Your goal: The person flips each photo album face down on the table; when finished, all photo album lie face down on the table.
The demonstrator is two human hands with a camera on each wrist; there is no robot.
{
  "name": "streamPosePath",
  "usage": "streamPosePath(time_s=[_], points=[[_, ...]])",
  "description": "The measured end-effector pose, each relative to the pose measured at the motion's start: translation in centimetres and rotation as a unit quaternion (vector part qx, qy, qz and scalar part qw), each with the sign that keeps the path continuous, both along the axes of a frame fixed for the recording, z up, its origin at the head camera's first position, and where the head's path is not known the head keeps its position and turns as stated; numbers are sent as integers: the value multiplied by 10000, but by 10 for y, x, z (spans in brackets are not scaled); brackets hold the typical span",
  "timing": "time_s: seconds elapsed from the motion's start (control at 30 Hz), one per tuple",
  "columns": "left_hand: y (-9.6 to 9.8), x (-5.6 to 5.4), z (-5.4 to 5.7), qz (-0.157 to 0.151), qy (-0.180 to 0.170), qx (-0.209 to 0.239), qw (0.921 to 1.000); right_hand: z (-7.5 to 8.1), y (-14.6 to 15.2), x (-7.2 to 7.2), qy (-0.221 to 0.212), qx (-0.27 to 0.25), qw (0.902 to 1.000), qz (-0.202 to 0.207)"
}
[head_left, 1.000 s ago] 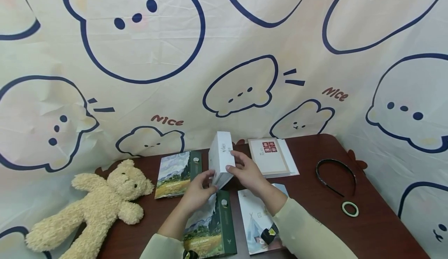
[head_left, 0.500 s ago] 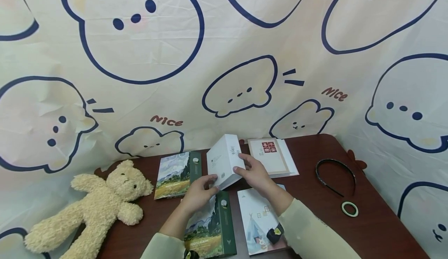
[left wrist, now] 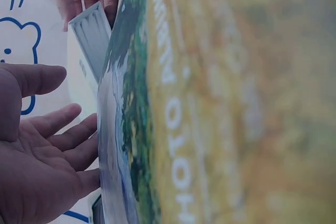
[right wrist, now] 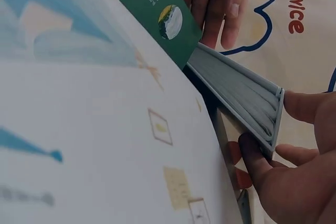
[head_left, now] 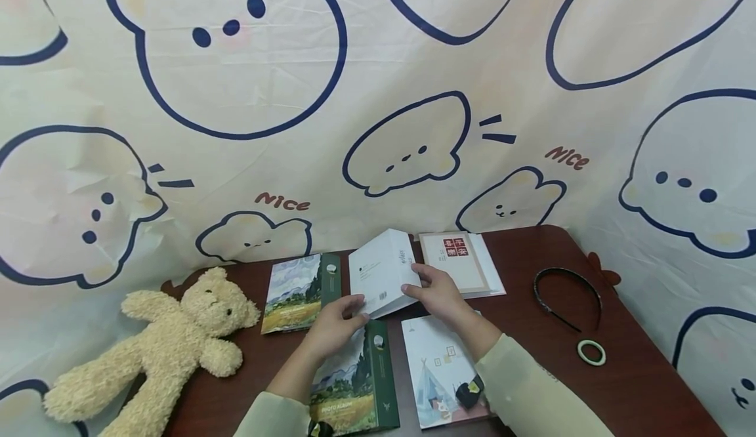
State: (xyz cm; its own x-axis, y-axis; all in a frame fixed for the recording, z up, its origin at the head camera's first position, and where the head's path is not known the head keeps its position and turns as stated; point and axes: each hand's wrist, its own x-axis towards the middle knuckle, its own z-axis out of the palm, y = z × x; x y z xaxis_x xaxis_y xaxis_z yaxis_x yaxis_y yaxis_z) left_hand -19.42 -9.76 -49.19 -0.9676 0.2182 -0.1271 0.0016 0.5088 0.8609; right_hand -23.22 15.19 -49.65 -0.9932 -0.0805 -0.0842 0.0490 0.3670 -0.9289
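A thick white photo album (head_left: pixel 378 276) with small dark print leans back at the far middle of the table. My right hand (head_left: pixel 440 296) grips its spine edge, thumb on one side and fingers on the other in the right wrist view. My left hand (head_left: pixel 335 325) is by the album's lower left corner; the left wrist view shows its thumb apart and fingers extended, nothing enclosed. The album's page ends (right wrist: pixel 236 90) show in the right wrist view. In front lies a green-spined landscape photo album (head_left: pixel 354 384), beside a white album with a tent picture (head_left: pixel 434 378).
Another landscape album (head_left: pixel 298 292) lies back left, and a white album with red characters (head_left: pixel 455 263) back right. A plush bear (head_left: pixel 159 352) lies left. A black headband (head_left: pixel 567 279) and pale green ring (head_left: pixel 591 342) lie right. Behind is a printed curtain (head_left: pixel 401 83).
The white album has turned so its broad face shows more and leans lower. My right hand has moved right with its spine; my left hand has barely moved.
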Motion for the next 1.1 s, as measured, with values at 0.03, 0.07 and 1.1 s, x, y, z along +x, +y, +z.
streamPosePath(time_s=[0.03, 0.07, 1.1], points=[[-1, 0, 0, -11, -28, 2, 10000, 0, 0, 0, -5, 26, 10000, -1], [-2, 1, 0, -16, -67, 7, 10000, 0, 0, 0, -8, 60, 10000, -3], [-14, -1, 2, 127, -10, -156, 9998, -6, -16, -6, 285, 1738, 9837, 372]])
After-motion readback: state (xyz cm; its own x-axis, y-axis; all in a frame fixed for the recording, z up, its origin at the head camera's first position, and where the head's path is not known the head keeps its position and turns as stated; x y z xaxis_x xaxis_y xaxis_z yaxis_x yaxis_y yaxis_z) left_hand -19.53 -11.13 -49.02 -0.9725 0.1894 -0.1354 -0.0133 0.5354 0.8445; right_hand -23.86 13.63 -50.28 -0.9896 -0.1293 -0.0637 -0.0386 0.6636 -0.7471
